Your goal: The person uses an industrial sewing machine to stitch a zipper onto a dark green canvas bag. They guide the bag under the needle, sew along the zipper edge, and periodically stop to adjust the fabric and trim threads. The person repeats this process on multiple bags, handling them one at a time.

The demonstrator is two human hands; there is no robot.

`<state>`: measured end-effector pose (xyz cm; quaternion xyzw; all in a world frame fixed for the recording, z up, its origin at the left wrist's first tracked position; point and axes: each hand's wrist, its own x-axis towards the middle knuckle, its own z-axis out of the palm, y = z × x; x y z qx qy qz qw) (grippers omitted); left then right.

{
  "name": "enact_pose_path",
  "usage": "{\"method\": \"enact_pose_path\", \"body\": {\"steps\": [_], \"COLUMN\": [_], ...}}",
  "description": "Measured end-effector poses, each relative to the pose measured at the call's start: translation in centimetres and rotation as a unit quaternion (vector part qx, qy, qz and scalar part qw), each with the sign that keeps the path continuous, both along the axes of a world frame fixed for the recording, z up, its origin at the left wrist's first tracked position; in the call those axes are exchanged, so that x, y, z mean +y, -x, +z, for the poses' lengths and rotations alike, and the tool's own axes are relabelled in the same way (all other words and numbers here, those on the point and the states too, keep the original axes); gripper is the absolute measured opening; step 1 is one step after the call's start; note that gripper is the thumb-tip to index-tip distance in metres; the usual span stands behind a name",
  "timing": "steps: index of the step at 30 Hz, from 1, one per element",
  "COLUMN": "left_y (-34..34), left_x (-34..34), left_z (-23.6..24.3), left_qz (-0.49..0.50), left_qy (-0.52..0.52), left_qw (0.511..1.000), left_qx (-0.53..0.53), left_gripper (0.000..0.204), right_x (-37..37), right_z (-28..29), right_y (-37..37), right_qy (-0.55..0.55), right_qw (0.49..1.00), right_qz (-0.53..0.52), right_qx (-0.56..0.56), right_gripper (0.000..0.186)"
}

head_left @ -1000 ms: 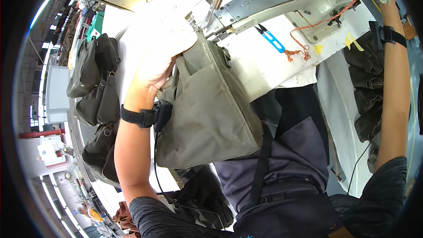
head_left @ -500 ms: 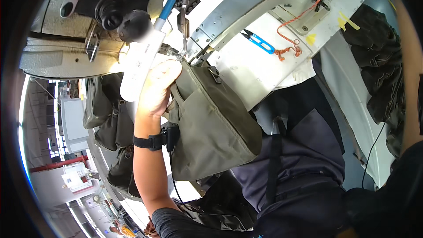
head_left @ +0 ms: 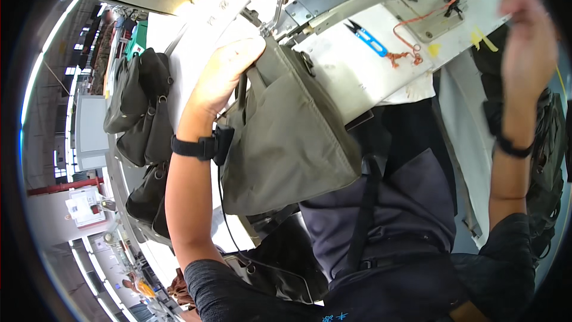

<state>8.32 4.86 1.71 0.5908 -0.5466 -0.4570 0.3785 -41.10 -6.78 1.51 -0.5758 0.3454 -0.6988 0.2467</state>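
Note:
An olive-green fabric bag [head_left: 286, 137] hangs over the near side of the sewing table, its narrow upper end next to the sewing machine's needle area [head_left: 271, 27]. My left hand [head_left: 229, 71] is closed on that upper end, thumb side toward the machine. A strap loop and a small dark metal buckle [head_left: 308, 64] show near the bag's top. At the far right my right hand [head_left: 529, 50] is raised in the air, away from the bag. Motion blurs its fingers, and nothing in it can be made out.
Blue thread snips [head_left: 370, 42] tied to an orange cord [head_left: 411, 24] lie on the white table [head_left: 357, 83]. Several olive bags [head_left: 143, 113] are piled along the left. Dark olive cloth pieces [head_left: 547, 155] hang at the right. The grey machine arm [head_left: 339, 0] spans the top.
My right hand has come into view at the right edge. My view has shifted, so the machine sits higher; my left hand stays on the bag's upper end.

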Motion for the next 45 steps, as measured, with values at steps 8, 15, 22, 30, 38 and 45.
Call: {"method": "enact_pose_path", "body": {"steps": [8, 15, 22, 30, 38, 45], "left_y": [-1.1, 2.8, 2.4, 3.3, 2.5, 1.5], "left_x": [-0.2, 0.6, 1.1, 1.4, 0.8, 0.6], "left_z": [1.1, 4.0, 3.1, 2.8, 2.2, 3.3], "left_qz": [-0.036, -0.076, -0.055, -0.018, -0.015, -0.047], "left_qy": [-0.027, -0.069, 0.117, 0.026, 0.005, 0.015], "left_qw": [0.999, 0.979, 0.948, 0.988, 0.991, 0.982], "left_qx": [-0.012, -0.178, -0.290, -0.152, -0.130, -0.181], "left_gripper": [0.022, 0.023, 0.024, 0.022, 0.021, 0.023], "right_x": [7.5, 6.5, 6.1, 5.7, 5.7, 6.3], "right_z": [-7.0, -5.1, -3.2, -2.7, -2.8, -0.8], "right_y": [-23.9, -22.9, -22.8, -23.0, -23.1, -22.8], "right_qy": [-0.237, -0.308, -0.340, -0.367, -0.395, -0.241], "right_qw": [0.839, 0.747, 0.727, 0.721, 0.724, 0.864], "right_qz": [0.487, 0.589, 0.594, 0.584, 0.563, 0.422], "right_qx": [0.043, -0.028, -0.049, -0.066, -0.060, 0.129], "right_gripper": [0.037, 0.035, 0.042, 0.042, 0.038, 0.019]}}
